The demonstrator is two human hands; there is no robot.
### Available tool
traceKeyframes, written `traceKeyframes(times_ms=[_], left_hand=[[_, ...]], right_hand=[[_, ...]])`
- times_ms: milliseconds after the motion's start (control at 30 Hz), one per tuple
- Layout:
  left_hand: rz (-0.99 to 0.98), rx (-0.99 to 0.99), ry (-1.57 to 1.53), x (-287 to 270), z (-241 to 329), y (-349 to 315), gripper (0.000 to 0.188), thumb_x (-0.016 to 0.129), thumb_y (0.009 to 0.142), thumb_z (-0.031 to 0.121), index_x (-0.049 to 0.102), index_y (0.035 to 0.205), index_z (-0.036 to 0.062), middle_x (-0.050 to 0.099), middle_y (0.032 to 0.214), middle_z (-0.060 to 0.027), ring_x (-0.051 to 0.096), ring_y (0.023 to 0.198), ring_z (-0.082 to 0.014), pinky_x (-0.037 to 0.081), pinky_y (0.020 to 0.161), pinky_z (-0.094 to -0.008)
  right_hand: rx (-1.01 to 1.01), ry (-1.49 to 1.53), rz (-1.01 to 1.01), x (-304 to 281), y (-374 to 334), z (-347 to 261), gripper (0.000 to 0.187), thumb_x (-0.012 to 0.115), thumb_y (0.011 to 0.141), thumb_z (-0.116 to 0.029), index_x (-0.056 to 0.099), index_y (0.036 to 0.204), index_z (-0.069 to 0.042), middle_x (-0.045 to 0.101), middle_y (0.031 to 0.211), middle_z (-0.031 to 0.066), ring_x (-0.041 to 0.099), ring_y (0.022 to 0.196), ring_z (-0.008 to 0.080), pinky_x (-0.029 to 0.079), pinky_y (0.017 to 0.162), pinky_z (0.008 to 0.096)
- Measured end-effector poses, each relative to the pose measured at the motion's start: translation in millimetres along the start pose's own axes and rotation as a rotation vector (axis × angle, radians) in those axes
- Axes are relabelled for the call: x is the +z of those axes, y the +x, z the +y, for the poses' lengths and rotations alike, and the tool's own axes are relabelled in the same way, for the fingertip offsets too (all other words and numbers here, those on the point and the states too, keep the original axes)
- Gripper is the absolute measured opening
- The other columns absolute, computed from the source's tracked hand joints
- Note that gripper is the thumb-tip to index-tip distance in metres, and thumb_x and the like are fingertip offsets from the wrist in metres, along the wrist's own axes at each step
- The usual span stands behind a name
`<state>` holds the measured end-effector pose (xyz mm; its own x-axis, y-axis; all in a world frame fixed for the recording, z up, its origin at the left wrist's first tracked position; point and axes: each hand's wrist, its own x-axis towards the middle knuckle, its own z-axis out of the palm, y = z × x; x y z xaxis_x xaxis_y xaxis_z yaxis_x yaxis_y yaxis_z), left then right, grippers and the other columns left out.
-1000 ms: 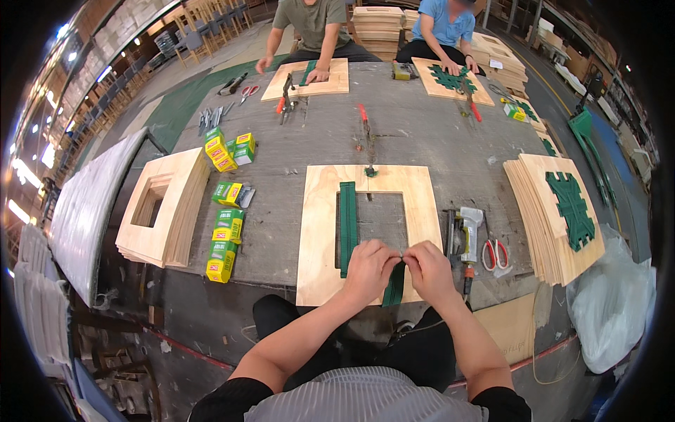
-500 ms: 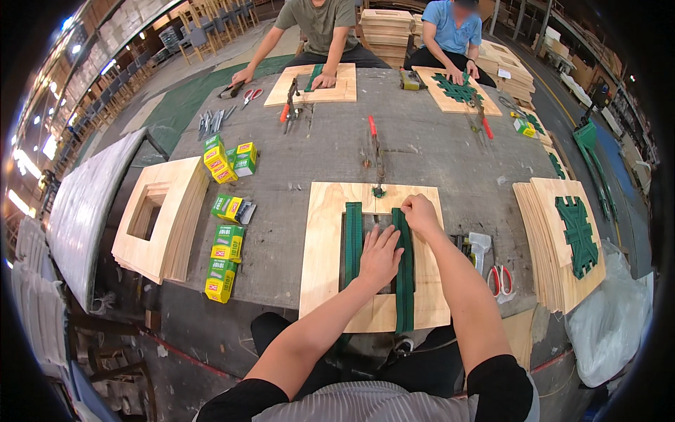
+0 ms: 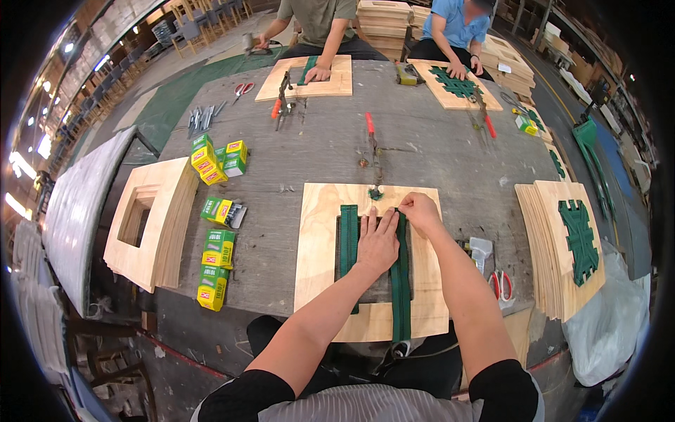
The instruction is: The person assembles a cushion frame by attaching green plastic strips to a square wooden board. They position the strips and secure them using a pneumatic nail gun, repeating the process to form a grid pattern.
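Between the boxes (image 3: 219, 247) and the frame (image 3: 318, 243), a hand could pass along the bench (image 3: 271, 204). Behind the frame the clamp (image 3: 373, 158) is blocking the middle, with room on both its sides. To the right, the grey tool (image 3: 481, 249) and the scissors (image 3: 496, 283) make narrow the way toward the stack (image 3: 545, 243). The left hand (image 3: 379, 246) covers part of the frame's opening.

Big workshop hall. Scuffed grey table (image 3: 295, 162) spreads beneath and beyond the left hand (image 3: 378, 243). Far ahead-left of that hand: wooden chairs (image 3: 190, 29), green floor strip (image 3: 165, 105). Bright lamps (image 3: 26, 164) far out to its left. Dark floor (image 3: 204, 369) nearer, behind-left. Far ahead-right of right hand (image 3: 420, 212): shelving (image 3: 589, 35), yellow floor line (image 3: 546, 83).
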<state>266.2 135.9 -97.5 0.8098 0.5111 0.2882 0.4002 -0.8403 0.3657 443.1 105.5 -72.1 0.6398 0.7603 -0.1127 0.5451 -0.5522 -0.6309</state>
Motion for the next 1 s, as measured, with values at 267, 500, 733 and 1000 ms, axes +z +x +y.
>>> traceKeyframes(times_ms=[267, 500, 733, 1000], left_hand=[[-0.021, 0.003, 0.018, -3, 1, 1, 0.062, 0.054, 0.095, 0.02, 0.041, 0.155, 0.0095, 0.035, 0.163, -0.0072, 0.025, 0.152, -0.0432, 0.018, 0.125, -0.0579], [-0.011, -0.024, 0.052, 0, -5, 1, 0.059, 0.05, 0.098, 0.022, 0.041, 0.156, 0.0107, 0.033, 0.165, -0.0064, 0.023, 0.153, -0.0426, 0.017, 0.126, -0.0578], [-0.017, -0.023, 0.023, -2, 1, 1, 0.059, 0.049, 0.098, 0.023, 0.041, 0.155, 0.0106, 0.032, 0.165, -0.0058, 0.023, 0.153, -0.0419, 0.016, 0.126, -0.0577], [-0.013, -0.022, -0.009, -4, 0, 0, 0.06, 0.05, 0.097, 0.023, 0.042, 0.155, 0.0108, 0.033, 0.164, -0.0056, 0.023, 0.153, -0.0411, 0.017, 0.126, -0.0566]], right_hand=[[0.159, 0.707, 0.034, -35, -30, 17, 0.022, 0.072, 0.094, -0.022, 0.071, 0.104, -0.002, 0.065, 0.077, 0.0018, 0.062, 0.064, 0.0117, 0.05, 0.055, 0.0283], [0.222, 0.159, 0.615, -90, -188, 117, 0.024, 0.073, 0.093, -0.02, 0.07, 0.102, 0.002, 0.07, 0.083, 0.0078, 0.065, 0.073, 0.0167, 0.052, 0.068, 0.0331], [0.404, -0.087, 0.416, -73, -198, 142, 0.051, 0.083, 0.08, -0.034, 0.071, 0.11, 0.005, 0.074, 0.096, 0.0194, 0.071, 0.085, 0.0333, 0.054, 0.081, 0.0431], [0.423, 0.45, 0.406, -92, -181, 120, 0.036, 0.076, 0.08, -0.013, 0.061, 0.109, 0.004, 0.067, 0.082, 0.0105, 0.067, 0.065, 0.0237, 0.053, 0.057, 0.037]])
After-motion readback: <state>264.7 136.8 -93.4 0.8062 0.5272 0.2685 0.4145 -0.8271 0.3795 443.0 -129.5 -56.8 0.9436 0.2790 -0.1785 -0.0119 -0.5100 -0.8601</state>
